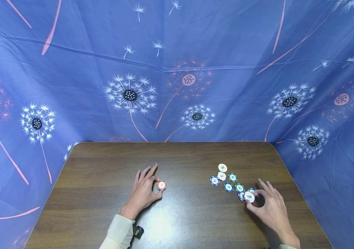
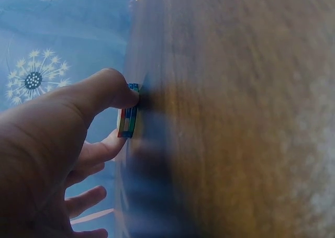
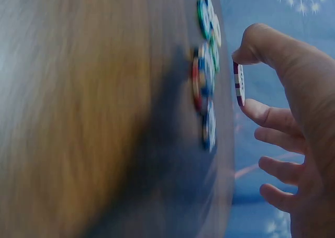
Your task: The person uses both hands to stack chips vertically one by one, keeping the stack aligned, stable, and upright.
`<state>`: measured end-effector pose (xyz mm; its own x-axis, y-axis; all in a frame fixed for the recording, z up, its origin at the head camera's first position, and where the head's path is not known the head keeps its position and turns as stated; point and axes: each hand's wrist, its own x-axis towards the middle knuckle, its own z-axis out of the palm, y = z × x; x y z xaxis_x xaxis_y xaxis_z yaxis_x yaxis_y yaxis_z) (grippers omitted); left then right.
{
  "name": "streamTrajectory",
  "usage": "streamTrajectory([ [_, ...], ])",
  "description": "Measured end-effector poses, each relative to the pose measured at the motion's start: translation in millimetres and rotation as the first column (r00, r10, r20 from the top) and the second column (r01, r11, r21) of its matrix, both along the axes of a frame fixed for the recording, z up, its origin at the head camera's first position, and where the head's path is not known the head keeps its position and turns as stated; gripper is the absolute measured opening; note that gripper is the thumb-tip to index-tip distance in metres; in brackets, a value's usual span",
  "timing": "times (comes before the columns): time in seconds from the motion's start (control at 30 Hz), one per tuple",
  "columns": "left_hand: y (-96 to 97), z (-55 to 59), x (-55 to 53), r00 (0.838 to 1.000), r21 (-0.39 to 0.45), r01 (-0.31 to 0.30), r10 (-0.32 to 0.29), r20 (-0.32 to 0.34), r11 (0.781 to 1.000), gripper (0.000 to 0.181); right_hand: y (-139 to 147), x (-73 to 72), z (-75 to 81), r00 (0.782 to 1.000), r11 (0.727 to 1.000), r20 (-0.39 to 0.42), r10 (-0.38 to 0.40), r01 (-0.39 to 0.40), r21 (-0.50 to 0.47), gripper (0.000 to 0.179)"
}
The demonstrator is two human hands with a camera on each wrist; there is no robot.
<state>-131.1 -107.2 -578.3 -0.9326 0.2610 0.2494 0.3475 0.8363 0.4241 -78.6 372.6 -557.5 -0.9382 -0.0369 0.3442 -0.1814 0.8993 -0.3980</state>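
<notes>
In the head view, my left hand [image 1: 143, 194] pinches the edges of a red-rimmed poker chip [image 1: 162, 185], between thumb and index finger. The left wrist view reveals a short stack of poker chips [image 2: 129, 111] under those fingers, with blue and green edges, close to the tabletop. My right hand [image 1: 271, 207] pinches a white poker chip [image 1: 249, 197] marked 500. Seen from the right wrist, this chip [image 3: 239, 85] has dark purple edge marks and is held above the table, apart from the chips below.
Loose chips lie right of centre on the brown wooden table [image 1: 177, 155]: a cream chip [image 1: 222, 168], a white chip [image 1: 221, 176], a green chip [image 1: 233, 177] and several blue ones. A blue dandelion-print cloth [image 1: 164, 69] hangs around the table's back and sides.
</notes>
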Motion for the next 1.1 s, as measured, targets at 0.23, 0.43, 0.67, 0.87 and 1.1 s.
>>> streamTrajectory([
  [0.23, -0.2, 0.0, -0.1, 1.000, 0.003, 0.004, -0.004, -0.008, 1.000, 0.031, -37.0, -21.8, -2.2, 0.991, 0.993, -0.059, 0.119, -0.120, 0.002, 0.034],
  [0.43, -0.1, 0.9, -0.4, 1.000, 0.003, 0.007, -0.007, -0.004, 1.000, 0.031, -76.1, -41.9, -5.7, 0.970, 0.974, -0.095, 0.225, -0.224, 0.020, 0.034],
  [0.67, -0.5, 2.1, -0.1, 1.000, -0.010, 0.007, -0.007, -0.011, 1.000, 0.031, -120.4, -57.6, -3.6, 0.946, 0.947, -0.054, 0.320, -0.318, 0.038, 0.032],
  [0.87, -0.9, 0.8, -0.2, 0.999, -0.003, 0.012, -0.012, -0.036, 1.000, 0.030, -152.0, -68.4, -1.5, 0.923, 0.923, -0.003, 0.385, -0.384, 0.033, 0.031],
  [1.1, -0.8, -0.8, -0.4, 0.999, 0.001, 0.015, -0.015, -0.040, 1.000, 0.029, -184.7, -77.5, -0.5, 0.890, 0.892, 0.060, 0.451, -0.453, 0.014, 0.031],
])
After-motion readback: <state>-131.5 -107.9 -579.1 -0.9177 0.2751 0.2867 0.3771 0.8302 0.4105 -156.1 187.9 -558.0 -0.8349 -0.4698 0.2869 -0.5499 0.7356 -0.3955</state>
